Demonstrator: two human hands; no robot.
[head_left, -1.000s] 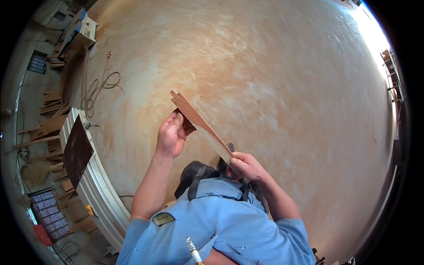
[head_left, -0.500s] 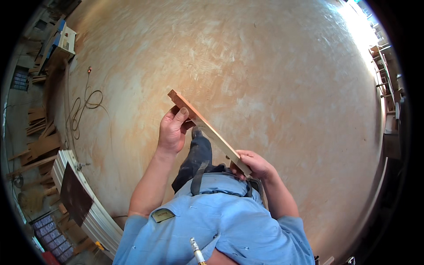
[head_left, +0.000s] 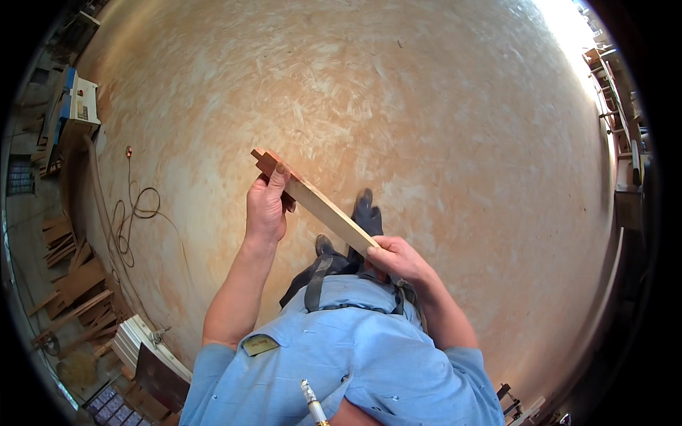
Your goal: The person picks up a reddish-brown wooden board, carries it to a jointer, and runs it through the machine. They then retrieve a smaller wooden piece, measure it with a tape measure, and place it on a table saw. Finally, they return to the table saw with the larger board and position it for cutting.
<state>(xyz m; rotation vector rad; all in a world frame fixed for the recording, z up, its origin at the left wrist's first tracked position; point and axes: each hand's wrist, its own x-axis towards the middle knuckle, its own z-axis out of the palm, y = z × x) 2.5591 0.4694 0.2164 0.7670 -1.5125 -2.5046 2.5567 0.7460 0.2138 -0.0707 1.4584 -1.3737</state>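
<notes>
A long narrow wooden board [head_left: 331, 216] slants across in front of my body, held by both hands. Its far left end is reddish brown with a stepped, notched tip; the rest is pale wood. My left hand [head_left: 268, 206] is closed round the board near the reddish end, the thumb lying on top. My right hand [head_left: 398, 257] grips the near right end, thumb on the upper face and fingers mostly hidden below. Under the board, my dark boots [head_left: 365, 210] show on the floor, one foot ahead of the other.
A dusty brown floor [head_left: 462, 156] spreads around me. A thin cable [head_left: 131, 213] lies coiled at the left, near stacked wood offcuts [head_left: 78, 284]. A white and blue machine [head_left: 84, 99] stands far left, white ribbed panels [head_left: 138, 341] near left. Racks [head_left: 607, 92] line the right.
The board has turned so more of its broad pale face shows. My other foot has come forward, and the cable and panels at the left have shifted down the view.
</notes>
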